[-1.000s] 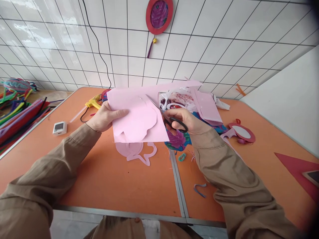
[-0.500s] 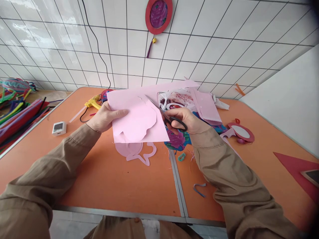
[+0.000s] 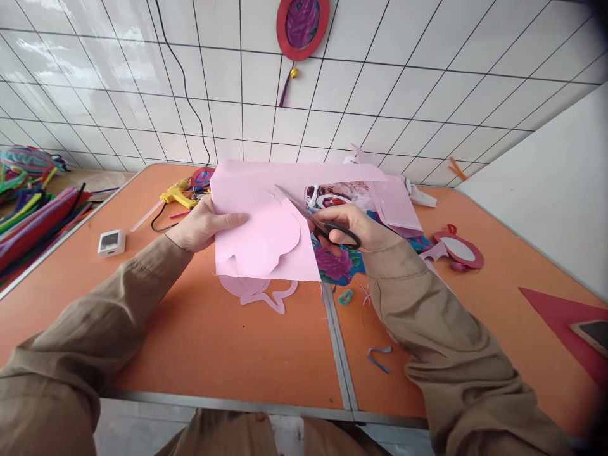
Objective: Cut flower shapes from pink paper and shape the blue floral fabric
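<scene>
My left hand [image 3: 202, 225] grips the left edge of a pink paper sheet [image 3: 259, 221], held up above the orange table [image 3: 190, 335]. My right hand [image 3: 354, 225] is closed on black-handled scissors [image 3: 327, 229] whose blades reach up-left into the sheet along a curved cut line. A partly cut rounded shape hangs in the sheet's middle. Pink paper offcuts [image 3: 259, 291] lie on the table just under the sheet.
A yellow glue gun [image 3: 178, 193] and a small white device [image 3: 111, 242] lie at the left, with coloured pipe cleaners [image 3: 28, 215] beyond. Floral fabric [image 3: 335, 263], a plastic bag, a red-framed mirror [image 3: 458, 249] and red paper [image 3: 565, 316] sit at the right. A red oval ornament [image 3: 303, 25] hangs on the tiled wall.
The sheet has turned slightly and lifted a little at its top edge; the scissors have crept further along the curved cut. Both hands stay in nearly the same place.
</scene>
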